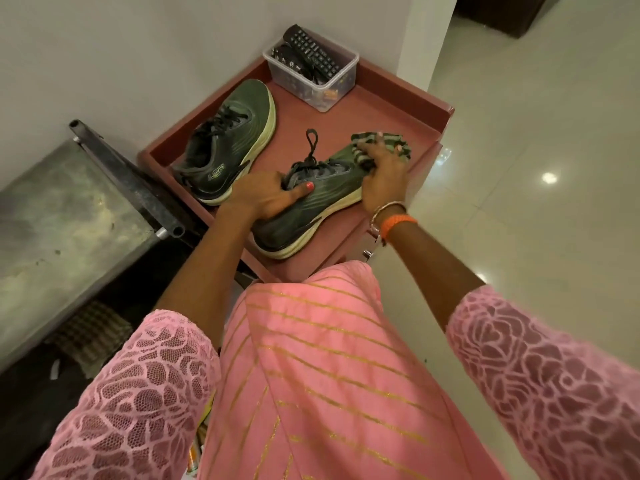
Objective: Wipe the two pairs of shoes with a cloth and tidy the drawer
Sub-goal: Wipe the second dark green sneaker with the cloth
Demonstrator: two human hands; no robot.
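Note:
Two dark green sneakers with pale soles lie on the reddish-brown cabinet top [391,109]. The far sneaker [228,140] rests on its own near the wall. My left hand [266,195] grips the near sneaker [311,209] at its collar, thumb on the side. My right hand [381,168] presses a green striped cloth [398,143] onto that sneaker's toe, fingers curled into the cloth. A black lace loop [311,140] sticks up from the near sneaker.
A clear plastic box [332,88] with black remote controls stands at the cabinet's back corner. A grey metal surface [69,209] with a black bar [121,174] lies left. A checked cloth [93,330] sits below it. Glossy tiled floor [536,168] spreads to the right.

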